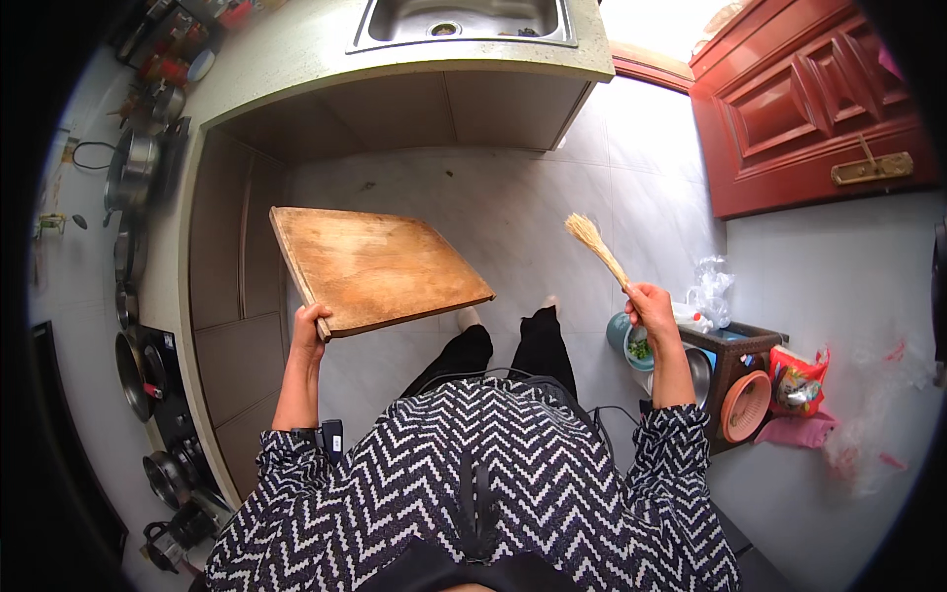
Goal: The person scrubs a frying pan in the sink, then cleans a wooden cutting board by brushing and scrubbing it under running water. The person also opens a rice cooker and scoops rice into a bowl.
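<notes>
My left hand (309, 329) grips one corner of a wooden board (381, 270), a worn cutting or pastry board with a raised strip along its left edge. The board hangs tilted in the air over the floor, in front of the cabinets. In my right hand (649, 305) is a small straw whisk broom (598, 244), held by its narrow handle end with the bristles pointing up and away to the left. A wide gap separates broom and board. Fingers under the board's corner are partly hidden.
A stainless steel sink (462, 26) is set in the speckled countertop (311, 81) ahead. Pots (139, 166) and a stove (174, 370) line the left counter. At right stand a teal bucket (625, 337), a brown woven rack (729, 344) and an open red door (806, 111).
</notes>
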`<state>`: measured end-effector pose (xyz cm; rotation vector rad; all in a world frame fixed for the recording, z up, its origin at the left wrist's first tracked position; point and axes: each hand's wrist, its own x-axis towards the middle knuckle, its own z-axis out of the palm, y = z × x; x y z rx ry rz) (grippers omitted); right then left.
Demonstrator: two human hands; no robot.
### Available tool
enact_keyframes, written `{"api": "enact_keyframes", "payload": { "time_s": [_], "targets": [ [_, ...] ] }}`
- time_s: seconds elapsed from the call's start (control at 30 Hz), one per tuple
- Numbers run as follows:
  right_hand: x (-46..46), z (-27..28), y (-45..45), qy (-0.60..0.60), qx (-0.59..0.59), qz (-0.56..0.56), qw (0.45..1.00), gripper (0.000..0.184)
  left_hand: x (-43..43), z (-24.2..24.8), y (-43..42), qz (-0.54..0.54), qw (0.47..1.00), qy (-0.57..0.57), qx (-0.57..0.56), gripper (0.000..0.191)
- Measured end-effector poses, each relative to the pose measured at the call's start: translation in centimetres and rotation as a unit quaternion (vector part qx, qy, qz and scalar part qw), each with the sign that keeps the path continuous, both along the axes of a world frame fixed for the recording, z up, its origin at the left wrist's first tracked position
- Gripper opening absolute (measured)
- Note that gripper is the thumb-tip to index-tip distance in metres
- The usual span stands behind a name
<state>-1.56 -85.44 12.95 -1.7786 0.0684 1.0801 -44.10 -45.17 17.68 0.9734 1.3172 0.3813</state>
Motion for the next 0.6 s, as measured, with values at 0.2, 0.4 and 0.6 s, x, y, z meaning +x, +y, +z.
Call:
{"api": "enact_keyframes", "payload": {
  "time_s": [0.2,0.4,0.6],
  "targets": [
    [-0.7,-0.9,10.7,-0.031,-0.011,0.072,0.997,0.018,-1.8,1.3,5.5,0.017,0.999,-0.013,0.036,0.004],
    [1.1,-4.8,24.4,-0.049,-0.025,0.204,0.977,0.022,-1.2,4.4,9.3,0.008,0.998,0.032,0.050,0.020],
    [2.0,-5.3,39.3,-0.113,0.018,0.264,0.958,0.026,3.7,8.4,11.3,0.053,0.997,0.024,0.051,0.040]
  ]
}}
